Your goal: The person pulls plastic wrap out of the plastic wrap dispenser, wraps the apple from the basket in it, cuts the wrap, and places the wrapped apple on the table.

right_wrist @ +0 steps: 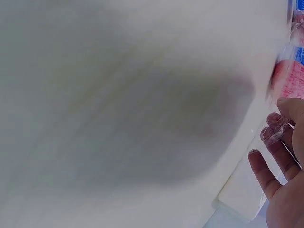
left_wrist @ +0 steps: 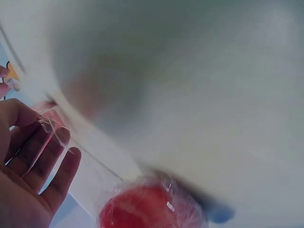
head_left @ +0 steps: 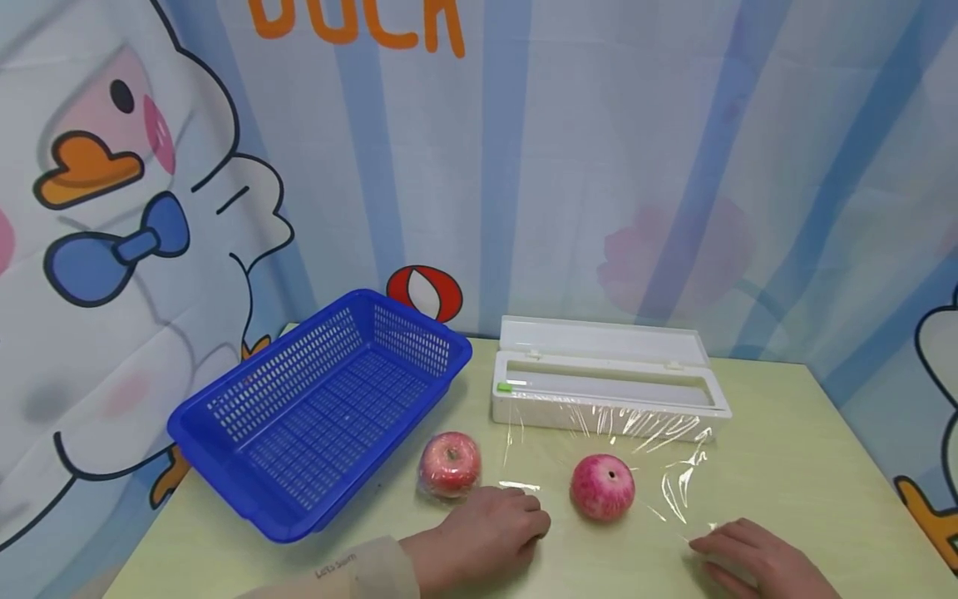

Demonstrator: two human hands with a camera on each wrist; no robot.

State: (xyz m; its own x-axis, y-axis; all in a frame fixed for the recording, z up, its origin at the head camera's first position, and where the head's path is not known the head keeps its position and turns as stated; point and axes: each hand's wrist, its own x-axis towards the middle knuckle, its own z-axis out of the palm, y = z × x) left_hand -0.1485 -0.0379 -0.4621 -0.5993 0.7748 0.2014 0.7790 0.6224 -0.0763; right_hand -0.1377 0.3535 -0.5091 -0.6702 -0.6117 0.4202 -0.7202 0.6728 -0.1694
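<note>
A sheet of cling film [head_left: 677, 491] stretches from the white dispenser box [head_left: 539, 412] toward both hands. My left hand [head_left: 497, 528] pinches one corner of it between thumb and fingers, as the left wrist view shows. At the opposite corner my right hand [head_left: 756, 557] pinches the bunched film, its other fingers spread. Between the hands sits a pinkish-red round fruit [head_left: 602, 488] with a small dark hole on top; whether the film lies over or under it I cannot tell. Just beyond my left wrist stands a red apple [head_left: 451, 464] wrapped in film.
A blue plastic basket [head_left: 277, 520] with perforated sides stands at the left of the pale yellow table [head_left: 793, 449]. The dispenser's lid [head_left: 602, 339] is raised at the back, with a green slider [head_left: 505, 388] on its front left. A cartoon-printed curtain [head_left: 569, 166] hangs behind the table.
</note>
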